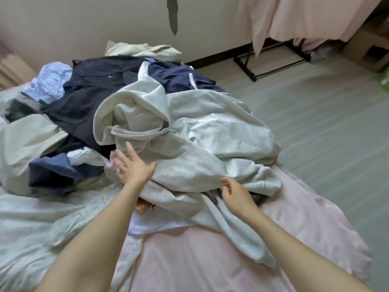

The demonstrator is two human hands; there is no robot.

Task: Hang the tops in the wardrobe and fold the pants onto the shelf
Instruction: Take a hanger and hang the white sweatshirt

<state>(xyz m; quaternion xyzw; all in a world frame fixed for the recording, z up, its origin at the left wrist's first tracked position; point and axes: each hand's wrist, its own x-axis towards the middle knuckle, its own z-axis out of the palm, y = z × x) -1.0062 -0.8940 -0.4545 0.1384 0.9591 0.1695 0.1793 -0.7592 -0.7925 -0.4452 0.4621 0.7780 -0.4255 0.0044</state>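
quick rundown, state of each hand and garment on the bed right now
left hand: open, fingers spread, at the grey top
right hand: fingers loosely curled at the grey top's edge, holding nothing
grey top: crumpled on top of the pile, unfolded
navy garment: bunched in the pile, partly covered
light blue shirt: crumpled at the pile's far left
bed: pink sheet bare near the camera

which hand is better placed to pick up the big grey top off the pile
Right, probably: the right hand sits at the near edge of the grey top, fingers curled towards it, while the left hand lies open, flat against its side.
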